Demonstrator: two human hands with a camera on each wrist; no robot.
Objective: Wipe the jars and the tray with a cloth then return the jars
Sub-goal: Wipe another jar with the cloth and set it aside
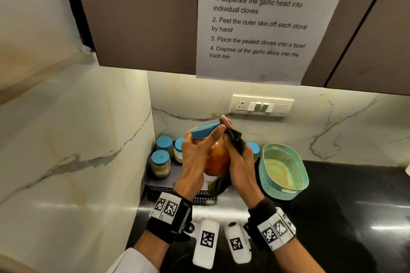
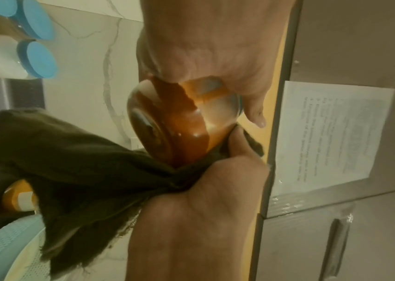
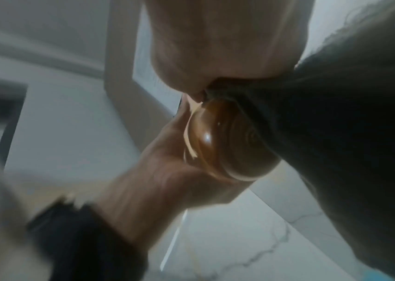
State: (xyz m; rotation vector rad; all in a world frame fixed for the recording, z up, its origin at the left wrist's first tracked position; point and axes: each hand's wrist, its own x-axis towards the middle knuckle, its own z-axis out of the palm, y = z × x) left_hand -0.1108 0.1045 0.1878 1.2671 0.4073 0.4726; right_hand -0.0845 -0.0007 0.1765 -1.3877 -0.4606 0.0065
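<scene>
Head view caught mid-wipe: orange-filled jar [image 1: 216,157] gripped by left hand [image 1: 195,157], dark cloth [image 1: 235,142] pressed on by right hand [image 1: 240,168]; beyond, blue-lidded jars [image 1: 160,163] and tray [image 1: 159,182] seemingly unwiped.

Black countertop [image 1: 346,210] with dark tray [image 1: 155,182], teal basket [image 1: 284,170], two white cylinders [image 1: 206,244]

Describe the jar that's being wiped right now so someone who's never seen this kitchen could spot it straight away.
Find the dark tray in the counter's back left corner, under the wall cabinets. Held in the air just above it is the jar, tilted, with the left hand round its neck and the right hand pressing a dark cloth to its side. Unlike the blue-lidded jars standing on the tray, it holds something reddish-orange.
</scene>
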